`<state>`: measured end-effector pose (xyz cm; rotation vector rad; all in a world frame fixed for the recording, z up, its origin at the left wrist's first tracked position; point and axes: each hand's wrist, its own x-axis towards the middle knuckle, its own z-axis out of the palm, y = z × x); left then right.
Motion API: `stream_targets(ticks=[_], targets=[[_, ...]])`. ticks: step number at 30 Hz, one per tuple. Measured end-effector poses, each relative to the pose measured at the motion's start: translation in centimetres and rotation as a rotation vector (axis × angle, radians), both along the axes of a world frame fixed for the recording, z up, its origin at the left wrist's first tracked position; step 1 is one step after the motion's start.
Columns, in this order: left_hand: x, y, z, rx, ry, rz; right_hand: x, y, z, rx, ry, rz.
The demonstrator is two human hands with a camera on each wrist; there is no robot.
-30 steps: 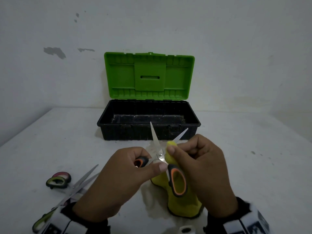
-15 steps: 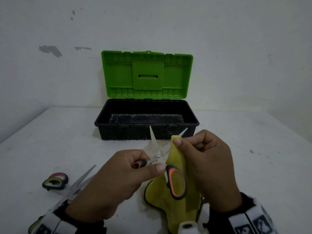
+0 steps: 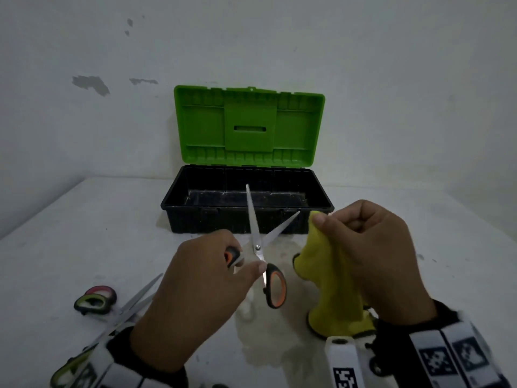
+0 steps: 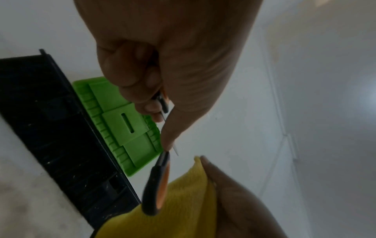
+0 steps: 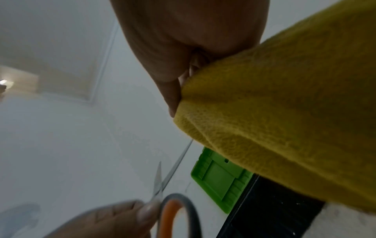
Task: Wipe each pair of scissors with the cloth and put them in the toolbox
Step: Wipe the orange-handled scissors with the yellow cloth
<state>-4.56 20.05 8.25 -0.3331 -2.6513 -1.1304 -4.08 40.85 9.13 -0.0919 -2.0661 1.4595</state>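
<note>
My left hand (image 3: 207,278) grips one handle of the orange-and-black scissors (image 3: 272,284), thumb near the pivot; the blades stand spread in a V in front of the toolbox. In the left wrist view the free handle loop of the scissors (image 4: 156,185) hangs below my left hand (image 4: 162,72). My right hand (image 3: 369,253) pinches the yellow cloth (image 3: 330,275) at its top, just right of the blades and apart from them. The cloth (image 5: 284,112) hangs from my right hand (image 5: 187,48). The black toolbox (image 3: 246,219) stands open with its green lid (image 3: 249,127) upright.
Two more pairs of scissors lie on the white table (image 3: 84,233) at the lower left: one with dark red and green handles (image 3: 96,299), one with a green handle (image 3: 67,371) partly under my left wrist. The white wall stands right behind the toolbox.
My right hand has pulled the cloth off the right blade and moved it to the right. The scissors stay spread in my left hand, now raised a little toward the toolbox.
</note>
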Motion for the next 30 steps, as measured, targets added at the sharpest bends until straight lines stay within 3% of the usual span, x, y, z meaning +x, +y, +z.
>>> stream_targets(ticks=[4, 12, 16, 21, 26, 30], targets=[[0.3, 1.1, -0.1, -0.141, 0.124, 0.018, -0.3, -2.2, -0.4, 0.170, -0.021, 0.023], [0.1, 1.1, -1.3, -0.210, 0.218, 0.035, -1.4, -3.1, -1.6, 0.211, -0.065, -0.036], [0.4, 1.1, -1.2, -0.210, 0.214, 0.024, -0.5, -4.1, -1.9, 0.229, -0.074, 0.031], [0.4, 1.0, -1.1, -0.150, 0.195, 0.008, -1.0, -2.5, -1.7, 0.178, -0.053, -0.082], [0.6, 0.9, -0.7, -0.115, 0.121, -0.041, 0.2, -3.5, -1.9, 0.213, -0.071, 0.011], [0.6, 0.7, -0.9, -0.072, 0.138, -0.052, -0.5, -1.6, -1.6, 0.186, -0.039, -0.093]])
